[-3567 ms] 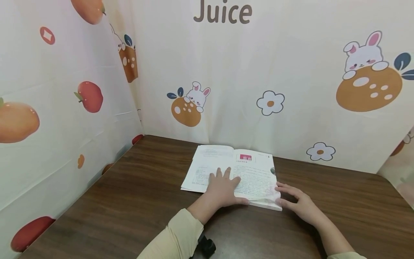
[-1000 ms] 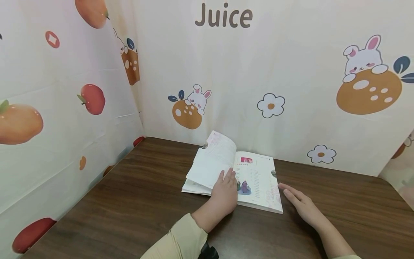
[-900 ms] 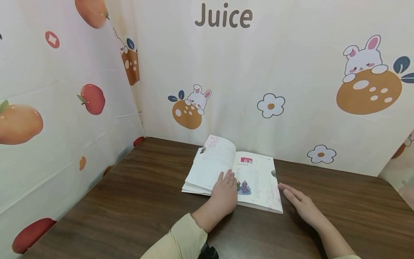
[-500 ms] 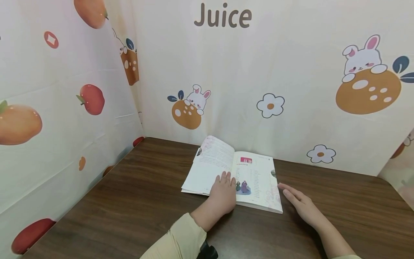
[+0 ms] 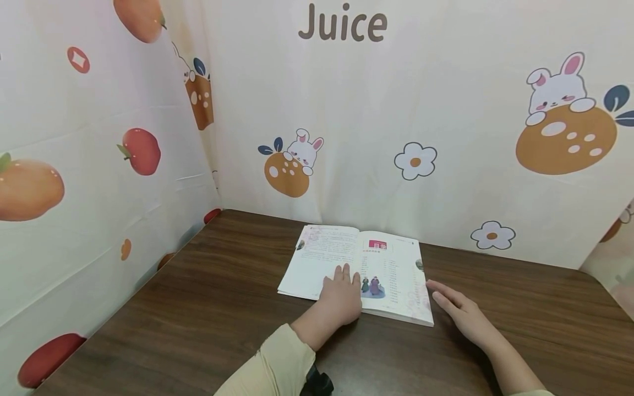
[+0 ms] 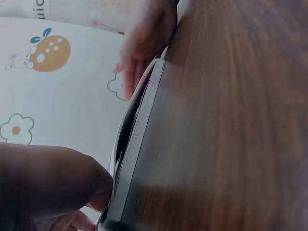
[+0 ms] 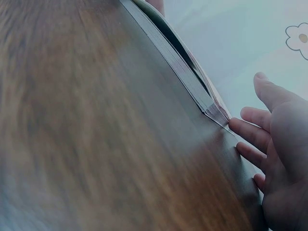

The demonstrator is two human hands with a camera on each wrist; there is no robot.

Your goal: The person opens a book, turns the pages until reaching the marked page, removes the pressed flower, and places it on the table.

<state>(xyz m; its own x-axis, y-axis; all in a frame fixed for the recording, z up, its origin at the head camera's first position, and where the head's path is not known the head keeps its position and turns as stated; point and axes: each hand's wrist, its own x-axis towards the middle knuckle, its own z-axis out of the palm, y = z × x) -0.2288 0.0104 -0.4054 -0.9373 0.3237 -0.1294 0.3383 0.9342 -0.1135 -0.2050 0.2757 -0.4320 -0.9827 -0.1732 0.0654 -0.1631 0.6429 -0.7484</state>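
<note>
An open paperback book [image 5: 396,275] lies on the table, its right page printed with a pink heading, columns of text and small figures. Over the lower part of its left page, near the centre fold, rests my left hand [image 5: 340,297] with the fingers extended. My right hand [image 5: 463,313] is beside the book's right edge, fingers loosely extended and grasping nothing. In the right wrist view its fingertips [image 7: 236,125] meet the page edges at the near corner. The left wrist view shows the book's thick page block [image 6: 137,144] side-on, with upper pages bowed above it.
The dark wooden table [image 5: 208,308] surrounds the book. A white curtain [image 5: 356,110] printed with rabbits, fruit and flowers hangs behind it, and another printed curtain [image 5: 89,220] runs along the left. A black strapped device [image 5: 318,382] sits at my left wrist.
A leaf has gone over from right to left, exposing a different right page. During the last second that raised leaf sank flat onto the left side. My right hand stayed nearly still.
</note>
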